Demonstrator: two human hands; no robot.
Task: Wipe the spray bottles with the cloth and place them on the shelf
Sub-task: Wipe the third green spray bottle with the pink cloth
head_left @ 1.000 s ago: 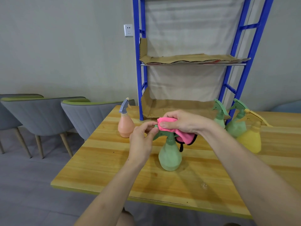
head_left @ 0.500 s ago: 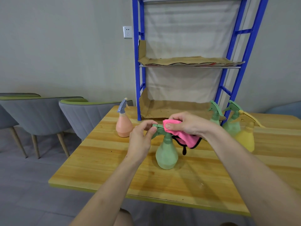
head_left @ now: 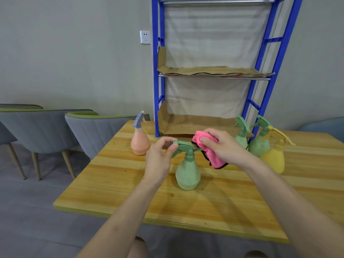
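Observation:
A green spray bottle (head_left: 187, 172) stands upright in the middle of the wooden table (head_left: 130, 187). My left hand (head_left: 160, 159) pinches the front of its spray head. My right hand (head_left: 222, 144) grips a pink cloth (head_left: 214, 155) bunched against the back of the head, with its lower end hanging down. An orange bottle (head_left: 139, 142) with a grey-blue head stands at the left. Two more green bottles (head_left: 242, 135) (head_left: 259, 144) and a yellow bottle (head_left: 275, 157) stand at the right. The blue shelf (head_left: 157, 86) rises behind, with cardboard on its levels.
Grey chairs with green rims (head_left: 89, 131) stand left of the table. A wall socket (head_left: 145, 37) is left of the shelf frame. The table's near edge runs across the lower part of the view, with grey floor beyond it at the left.
The pink cloth has slid with my right hand from over the spray head toward its back right side. My left hand stays on the front of the head.

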